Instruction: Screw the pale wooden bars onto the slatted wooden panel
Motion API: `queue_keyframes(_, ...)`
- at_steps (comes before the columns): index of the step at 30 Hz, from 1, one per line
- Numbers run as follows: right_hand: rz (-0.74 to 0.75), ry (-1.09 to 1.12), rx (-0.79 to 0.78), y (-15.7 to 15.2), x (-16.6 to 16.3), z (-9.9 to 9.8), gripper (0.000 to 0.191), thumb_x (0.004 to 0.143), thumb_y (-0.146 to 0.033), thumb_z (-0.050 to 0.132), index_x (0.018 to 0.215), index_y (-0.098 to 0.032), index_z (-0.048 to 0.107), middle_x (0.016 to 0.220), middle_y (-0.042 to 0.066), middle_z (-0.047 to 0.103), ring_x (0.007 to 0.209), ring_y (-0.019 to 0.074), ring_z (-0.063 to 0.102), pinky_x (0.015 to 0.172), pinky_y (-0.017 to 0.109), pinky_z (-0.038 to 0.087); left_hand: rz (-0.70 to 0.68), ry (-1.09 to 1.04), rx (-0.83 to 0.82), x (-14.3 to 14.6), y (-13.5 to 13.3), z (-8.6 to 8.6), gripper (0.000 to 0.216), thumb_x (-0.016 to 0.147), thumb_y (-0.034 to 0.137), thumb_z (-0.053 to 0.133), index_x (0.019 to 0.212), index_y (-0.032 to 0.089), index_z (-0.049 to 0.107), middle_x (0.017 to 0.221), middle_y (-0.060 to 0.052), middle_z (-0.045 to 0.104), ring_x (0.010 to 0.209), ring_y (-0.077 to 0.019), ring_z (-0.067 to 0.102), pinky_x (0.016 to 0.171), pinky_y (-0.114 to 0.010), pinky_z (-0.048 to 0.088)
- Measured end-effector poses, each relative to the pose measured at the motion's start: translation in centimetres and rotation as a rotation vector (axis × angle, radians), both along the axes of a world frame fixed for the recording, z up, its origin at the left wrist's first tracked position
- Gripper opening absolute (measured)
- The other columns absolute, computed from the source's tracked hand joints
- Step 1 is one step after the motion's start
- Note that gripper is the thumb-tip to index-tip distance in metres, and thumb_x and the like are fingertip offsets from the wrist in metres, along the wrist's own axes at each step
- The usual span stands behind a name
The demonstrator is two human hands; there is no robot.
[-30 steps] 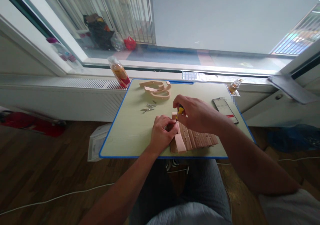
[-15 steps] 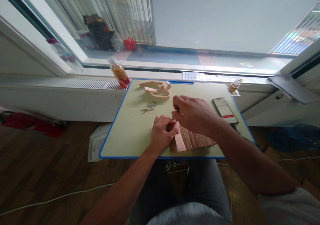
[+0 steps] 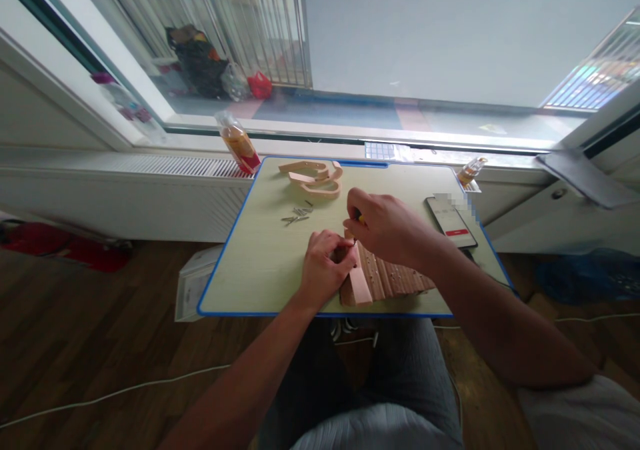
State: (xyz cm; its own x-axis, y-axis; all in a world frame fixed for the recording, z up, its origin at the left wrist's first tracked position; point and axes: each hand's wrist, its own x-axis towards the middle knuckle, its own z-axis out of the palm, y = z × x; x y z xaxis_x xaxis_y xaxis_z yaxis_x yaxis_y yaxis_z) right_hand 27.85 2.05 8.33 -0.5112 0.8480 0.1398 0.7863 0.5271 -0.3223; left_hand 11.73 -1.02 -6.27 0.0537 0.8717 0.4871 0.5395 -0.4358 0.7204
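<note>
A slatted wooden piece [image 3: 395, 278] with rows of small holes lies near the front edge of a small green table [image 3: 260, 263] with a blue rim. A pale wooden strip [image 3: 361, 286] lies across its left end. My left hand [image 3: 326, 268] is closed and presses on the left end of that wooden piece. My right hand [image 3: 385, 229] is closed around a small screwdriver with a yellow handle [image 3: 359, 219], its tip pointing down at the strip, just beside my left fingers.
Loose screws [image 3: 296, 215] and curved wooden parts [image 3: 315, 177] lie at the table's far side. A phone [image 3: 450, 221] rests at the right. Two bottles [image 3: 239, 145] [image 3: 470, 170] stand on the sill. A cable [image 3: 110, 394] runs over the wooden floor.
My right hand has turned over the screwdriver, so less of the yellow handle shows than a second ago. My left hand has stayed on the wood.
</note>
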Motion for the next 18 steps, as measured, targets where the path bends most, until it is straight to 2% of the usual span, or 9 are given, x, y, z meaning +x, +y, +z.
queue_keyframes(5,-0.043,0.056,-0.034,-0.06,0.01,-0.41,0.01,0.098,-0.028,0.055,0.104,-0.021,0.058,0.089,0.009,0.071,0.075,0.0195,0.054,0.068,0.035,0.032,-0.002,-0.002,0.015,0.01,0.11,-0.21,0.01,0.088,0.017,0.075,0.085,0.023,0.068,0.087,-0.002,0.069,0.091,-0.0231,0.06,0.09,-0.04,0.05)
queue_keyframes(11,-0.008,-0.027,-0.007,0.01,0.06,-0.5,0.016,0.099,-0.027,0.052,0.111,-0.018,0.057,0.09,0.011,0.071,0.076,0.0217,0.054,0.067,0.036,0.03,-0.01,-0.036,-0.003,-0.11,0.03,-0.11,0.006,0.09,0.019,0.076,0.087,0.024,0.073,0.09,-0.002,0.072,0.092,-0.0234,0.061,0.091,-0.041,0.051)
queue_keyframes(18,0.052,-0.048,0.052,0.12,0.09,-0.56,0.016,0.098,-0.022,0.048,0.11,-0.016,0.057,0.089,0.011,0.07,0.072,0.0196,0.05,0.065,0.036,0.027,0.001,-0.059,-0.034,-0.16,-0.07,-0.14,0.005,0.091,0.022,0.077,0.087,0.024,0.078,0.094,-0.004,0.075,0.096,-0.0245,0.063,0.092,-0.043,0.054)
